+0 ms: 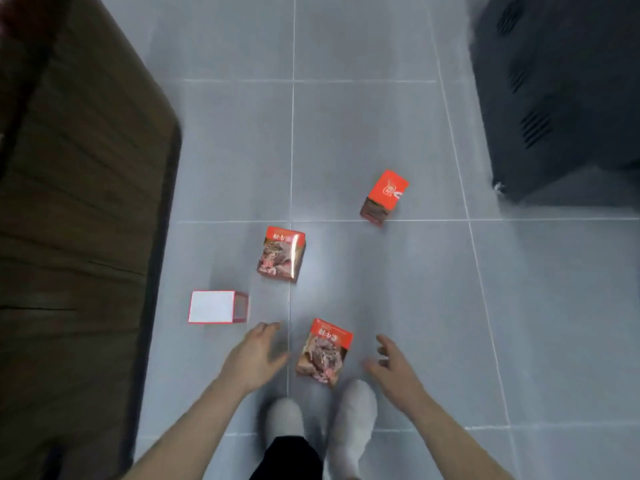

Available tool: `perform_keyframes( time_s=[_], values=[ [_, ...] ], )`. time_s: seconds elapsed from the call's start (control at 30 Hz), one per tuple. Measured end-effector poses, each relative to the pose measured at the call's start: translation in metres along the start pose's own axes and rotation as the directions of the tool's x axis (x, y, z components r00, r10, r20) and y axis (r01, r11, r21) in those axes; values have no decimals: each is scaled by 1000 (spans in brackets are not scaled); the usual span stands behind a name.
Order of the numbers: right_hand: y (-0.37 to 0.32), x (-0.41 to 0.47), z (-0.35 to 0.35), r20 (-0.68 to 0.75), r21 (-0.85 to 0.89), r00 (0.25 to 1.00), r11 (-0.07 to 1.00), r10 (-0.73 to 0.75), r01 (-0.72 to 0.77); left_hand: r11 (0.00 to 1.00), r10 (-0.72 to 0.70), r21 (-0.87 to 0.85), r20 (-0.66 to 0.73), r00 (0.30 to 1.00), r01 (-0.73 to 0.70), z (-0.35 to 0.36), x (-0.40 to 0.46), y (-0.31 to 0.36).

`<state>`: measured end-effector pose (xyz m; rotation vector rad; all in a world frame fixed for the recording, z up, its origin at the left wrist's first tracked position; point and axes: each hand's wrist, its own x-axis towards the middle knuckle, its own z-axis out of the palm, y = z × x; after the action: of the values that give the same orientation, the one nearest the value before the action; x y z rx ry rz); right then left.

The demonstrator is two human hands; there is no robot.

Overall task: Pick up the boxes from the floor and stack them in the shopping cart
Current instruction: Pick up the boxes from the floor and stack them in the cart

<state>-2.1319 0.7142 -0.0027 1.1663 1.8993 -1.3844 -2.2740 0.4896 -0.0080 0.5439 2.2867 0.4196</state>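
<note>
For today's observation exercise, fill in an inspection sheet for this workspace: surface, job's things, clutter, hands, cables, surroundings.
Surface: grey tiled floor, pale grout lines.
Job's things: four boxes lie apart: nearest box between the hands, middle box, white-faced box, far box. No cart seen.
Clutter: nothing seen.
Hands: left hand and right hand open, holding nothing.
Cables: nothing seen.
Surroundings: wooden furniture left, dark vented cabinet right, pale shoes.

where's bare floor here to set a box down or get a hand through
Bare tiles lie right of the farthest box, toward the dark cabinet. It is crowded around the nearest box, with the left hand and right hand flanking it.
</note>
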Motion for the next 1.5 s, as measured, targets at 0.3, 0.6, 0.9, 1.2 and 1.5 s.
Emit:
perform_keyframes(
  time_s=[0.3,0.6,0.9,1.2,1.5],
  values=[
    [95,172,90,59,172,994,980,91,-100,987,-19,-148,242,970,57,166,129,-65],
    [78,174,89,-46,295,997,954,63,-47,770,33,-596,393,919,227,165,135,-61],
    [-37,119,36,211,-227,925,904,-317,361,847,83,-531,160,984,15,54,80,-33],
    [-129,89,20,378,-134,865,905,-330,404,813,-109,-583,-134,985,11,-15,38,-48],
    [-143,78,34,433,-158,852,905,-296,395,587,-139,-809,-74,987,22,-24,19,-75]
  ],
)
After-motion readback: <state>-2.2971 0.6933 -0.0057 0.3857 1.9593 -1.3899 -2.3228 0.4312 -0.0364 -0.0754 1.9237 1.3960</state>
